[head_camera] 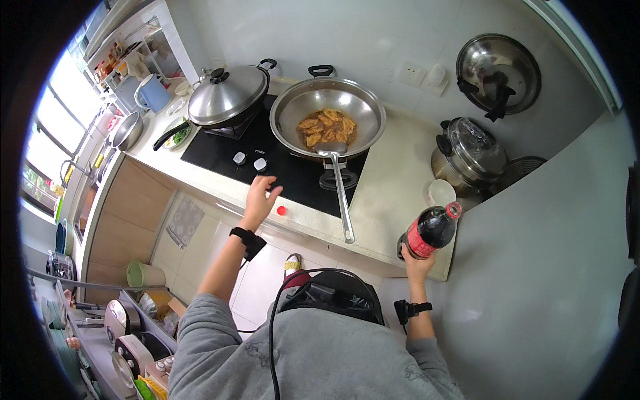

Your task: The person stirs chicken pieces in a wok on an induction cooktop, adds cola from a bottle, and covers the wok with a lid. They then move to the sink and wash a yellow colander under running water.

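My right hand [418, 263] grips a large plastic bottle of dark cola [431, 231] with a red label, its neck tilted up to the right and its mouth uncapped. My left hand [261, 200] hovers over the front edge of the cooktop [295, 180], thumb and fingers apart, near the control knobs [260, 164]. A red bottle cap [281, 211] lies on the counter edge beside it. Browned meat pieces [327, 127] sit in brown liquid in a steel wok [367, 120]. A metal spatula [341, 192] rests in the wok, its handle reaching over the counter edge.
A lidded wok [225, 100] stands on the left burner, its black handle pointing left. Beyond it are a plate of greens [178, 135], a steel bowl [128, 131] and a blue kettle [153, 93]. At right stand a white bowl [442, 192] and a steel pot [470, 155].
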`<state>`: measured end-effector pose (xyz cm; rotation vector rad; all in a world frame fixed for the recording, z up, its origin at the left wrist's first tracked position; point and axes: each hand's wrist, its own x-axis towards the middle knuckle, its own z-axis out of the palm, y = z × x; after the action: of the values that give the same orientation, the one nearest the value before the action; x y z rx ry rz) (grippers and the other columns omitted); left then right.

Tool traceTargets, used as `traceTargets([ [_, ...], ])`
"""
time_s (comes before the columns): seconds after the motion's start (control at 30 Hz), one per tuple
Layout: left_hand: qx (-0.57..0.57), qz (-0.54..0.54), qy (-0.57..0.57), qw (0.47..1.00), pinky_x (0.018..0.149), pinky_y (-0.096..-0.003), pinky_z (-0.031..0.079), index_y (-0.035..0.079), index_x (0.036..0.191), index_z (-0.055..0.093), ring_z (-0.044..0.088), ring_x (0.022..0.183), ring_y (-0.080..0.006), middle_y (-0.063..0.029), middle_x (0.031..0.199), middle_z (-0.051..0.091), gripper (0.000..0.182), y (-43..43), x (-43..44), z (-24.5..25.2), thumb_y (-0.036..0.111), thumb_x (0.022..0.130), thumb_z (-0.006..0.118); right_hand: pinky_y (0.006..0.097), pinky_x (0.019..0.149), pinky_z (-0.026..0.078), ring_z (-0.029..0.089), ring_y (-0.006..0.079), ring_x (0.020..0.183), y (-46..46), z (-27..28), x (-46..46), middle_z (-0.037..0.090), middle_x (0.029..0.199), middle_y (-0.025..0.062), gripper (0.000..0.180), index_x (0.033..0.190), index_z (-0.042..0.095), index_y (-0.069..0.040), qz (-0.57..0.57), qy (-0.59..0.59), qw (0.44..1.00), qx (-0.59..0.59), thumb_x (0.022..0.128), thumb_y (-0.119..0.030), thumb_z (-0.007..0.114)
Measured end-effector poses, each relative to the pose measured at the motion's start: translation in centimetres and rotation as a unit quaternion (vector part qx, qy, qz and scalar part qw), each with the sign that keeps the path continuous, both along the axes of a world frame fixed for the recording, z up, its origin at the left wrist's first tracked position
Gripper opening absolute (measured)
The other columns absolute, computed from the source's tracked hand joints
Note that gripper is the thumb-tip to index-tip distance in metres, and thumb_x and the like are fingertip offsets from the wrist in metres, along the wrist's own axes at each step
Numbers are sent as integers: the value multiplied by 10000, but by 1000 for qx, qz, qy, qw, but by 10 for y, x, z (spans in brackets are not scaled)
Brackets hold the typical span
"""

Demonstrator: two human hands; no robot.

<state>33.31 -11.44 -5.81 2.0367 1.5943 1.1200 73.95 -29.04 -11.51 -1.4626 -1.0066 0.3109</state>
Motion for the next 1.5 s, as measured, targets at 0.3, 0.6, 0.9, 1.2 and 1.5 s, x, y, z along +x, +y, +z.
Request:
traceTargets([
  [0.3, -287, -474, -75, 829, 913, -323, 508, -20, 1449, 282, 581, 1144, -241, -249, 1317, 510, 758, -13, 143, 121, 236, 877, 710, 324, 848, 509, 643, 180, 961, 33, 95, -25, 660, 1085, 119, 754, 1237, 485, -13, 123, -8, 991, -48, 611, -169, 874],
  [0.6, -386, -473, -204, 765, 926, -338, 494, -48, 1348, 319, 523, 1148, -187, -164, 1257, 509, 609, 8, 158, 119, 236, 922, 649, 357, 874, 509, 653, 229, 999, 75, 148, -53, 660, 1097, 145, 804, 1265, 466, -20, 154, -91, 973, -146, 596, -223, 865],
  [0.9, -518, -438, -333, 655, 1036, -388, 408, 73, 1441, 263, 460, 1242, -204, -104, 1397, 431, 644, 37, 156, 118, 305, 945, 602, 366, 886, 506, 651, 257, 1030, 110, 155, -58, 659, 1096, 152, 815, 1280, 455, -29, 144, -135, 950, -242, 580, -189, 841],
  [1.2, -589, -446, -398, 544, 1009, -352, 385, 113, 1341, 482, 492, 1158, -178, -49, 1329, 511, 497, 63, 159, 116, 300, 911, 646, 366, 899, 494, 637, 261, 1039, 126, 186, -55, 645, 1123, 143, 845, 1287, 458, -30, 144, -175, 913, -338, 550, -177, 844],
  [1.5, -603, -427, -430, 519, 948, -323, 397, 118, 1243, 544, 494, 1096, -147, -55, 1200, 556, 399, 75, 157, 109, 306, 906, 649, 375, 871, 502, 647, 290, 1009, 140, 191, -59, 652, 1082, 162, 814, 1228, 490, -19, 137, -221, 892, -370, 525, -231, 841],
])
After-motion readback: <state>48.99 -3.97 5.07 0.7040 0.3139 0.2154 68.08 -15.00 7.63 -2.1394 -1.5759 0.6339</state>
